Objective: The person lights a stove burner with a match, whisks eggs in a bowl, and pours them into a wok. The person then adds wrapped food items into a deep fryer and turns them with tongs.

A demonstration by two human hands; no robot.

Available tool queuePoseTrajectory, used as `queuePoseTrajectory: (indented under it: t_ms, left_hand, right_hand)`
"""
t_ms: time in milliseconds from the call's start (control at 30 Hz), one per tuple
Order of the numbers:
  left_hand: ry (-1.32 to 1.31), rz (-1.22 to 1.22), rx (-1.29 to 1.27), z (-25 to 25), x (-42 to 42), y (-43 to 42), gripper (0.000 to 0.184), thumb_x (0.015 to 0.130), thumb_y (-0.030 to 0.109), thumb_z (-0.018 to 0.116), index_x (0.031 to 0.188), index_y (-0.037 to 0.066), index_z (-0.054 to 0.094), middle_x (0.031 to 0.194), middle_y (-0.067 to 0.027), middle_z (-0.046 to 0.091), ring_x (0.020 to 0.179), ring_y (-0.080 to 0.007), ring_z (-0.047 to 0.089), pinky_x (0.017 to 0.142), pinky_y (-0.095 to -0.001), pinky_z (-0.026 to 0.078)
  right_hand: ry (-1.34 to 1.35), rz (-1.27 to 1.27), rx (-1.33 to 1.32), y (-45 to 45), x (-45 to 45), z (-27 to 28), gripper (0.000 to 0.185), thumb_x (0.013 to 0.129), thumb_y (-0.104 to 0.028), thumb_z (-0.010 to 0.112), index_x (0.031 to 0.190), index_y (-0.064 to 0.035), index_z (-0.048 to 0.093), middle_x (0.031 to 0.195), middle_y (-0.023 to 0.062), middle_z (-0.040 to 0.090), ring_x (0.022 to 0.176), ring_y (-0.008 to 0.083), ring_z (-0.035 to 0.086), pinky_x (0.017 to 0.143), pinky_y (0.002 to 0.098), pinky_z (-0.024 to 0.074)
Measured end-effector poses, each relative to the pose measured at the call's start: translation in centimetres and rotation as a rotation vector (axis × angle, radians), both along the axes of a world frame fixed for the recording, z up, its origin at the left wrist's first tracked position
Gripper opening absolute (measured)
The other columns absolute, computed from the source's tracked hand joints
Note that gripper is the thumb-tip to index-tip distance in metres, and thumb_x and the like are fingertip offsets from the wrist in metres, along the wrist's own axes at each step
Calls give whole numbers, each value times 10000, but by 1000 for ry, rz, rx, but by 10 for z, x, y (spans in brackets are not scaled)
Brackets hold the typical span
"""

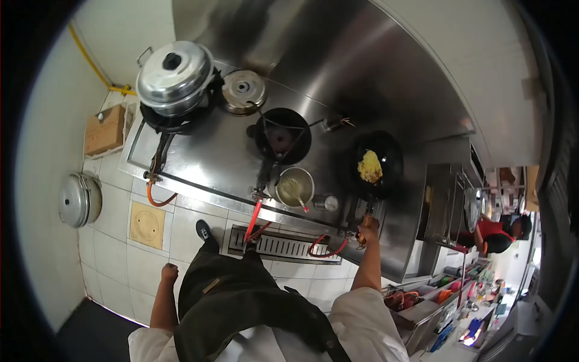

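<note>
My right hand [368,230] is wrapped around the handle of a black wok [389,158] at the right end of the steel counter. Yellow cooked egg [370,166], browned along its lower edge, lies in the wok. Down beside my body, my left hand [169,273] is closed in a loose fist with nothing visible in it. To the left of the wok stand a metal pot [282,194] with a utensil in it and a small metal cup [328,203].
An unused burner [281,137], a round metal lid [243,92] and a large lidded steamer pot [175,75] occupy the counter. Red gas hoses [254,221] hang at its front edge. Another pot [77,200] sits on the floor. A person in red [493,233] is far right.
</note>
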State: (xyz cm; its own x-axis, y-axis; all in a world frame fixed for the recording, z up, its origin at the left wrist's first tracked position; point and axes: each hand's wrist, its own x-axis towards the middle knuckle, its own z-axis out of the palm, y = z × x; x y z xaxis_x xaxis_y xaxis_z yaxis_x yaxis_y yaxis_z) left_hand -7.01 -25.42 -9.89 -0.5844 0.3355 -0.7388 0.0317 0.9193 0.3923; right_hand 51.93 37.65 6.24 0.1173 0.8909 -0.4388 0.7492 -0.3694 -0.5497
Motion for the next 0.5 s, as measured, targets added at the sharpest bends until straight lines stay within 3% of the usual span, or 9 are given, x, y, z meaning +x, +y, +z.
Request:
queuePoseTrajectory:
  t_ms: [33,67,167,233,267,300,400,500]
  left_hand:
    - [-102,194,-77,34,13,27,151,777,129,572,834,-11,583,694,-118,638,547,-190,608,506,-330,508]
    - [-148,222,-66,29,23,34,136,780,113,575,833,-12,580,717,-121,642,544,-192,609,502,-320,508]
    - [-218,224,130,41,56,74,160,799,112,564,875,-28,581,740,-145,642,568,-202,622,510,-310,512]
    - [-197,138,237,54,80,103,182,803,121,556,892,-34,595,743,-149,642,577,-218,625,534,-324,517]
    - [-80,-125,360,15,87,95,199,800,132,550,893,-34,611,742,-149,648,593,-231,633,572,-337,517]
    - [-188,86,201,32,103,118,204,791,146,552,873,-26,624,743,-155,653,618,-240,641,605,-343,514]
    - [-74,-183,257,39,129,143,203,776,149,547,858,-17,629,750,-165,656,657,-254,645,608,-352,509]
    - [57,-446,386,51,140,153,186,761,146,549,838,2,638,780,-177,654,688,-272,642,631,-376,513]
  right_hand:
    - [-52,-74,-13,-3,-2,13,404,678,-107,682,1050,-33,542,741,116,612,714,288,623,589,392,494]
    - [-104,-142,-25,-8,-7,40,374,687,-111,661,1034,-23,554,755,138,624,743,311,627,641,410,496]
    - [-368,-18,141,2,24,68,300,680,-143,638,954,-22,614,822,189,644,798,353,631,713,439,490]
    - [-483,59,186,3,44,79,294,667,-178,640,924,-36,644,869,210,645,829,367,626,728,449,487]
    - [-494,44,149,7,47,99,307,661,-199,644,927,-46,649,890,217,642,847,372,621,734,454,488]
    - [-504,31,118,13,52,114,319,656,-220,648,930,-56,654,911,223,640,866,377,616,739,459,488]
    - [-641,190,127,32,78,108,318,669,-222,647,951,-75,649,916,192,647,883,363,620,766,454,497]
    - [-600,147,146,37,92,115,280,695,-210,629,938,-73,651,932,182,639,909,354,609,781,449,492]
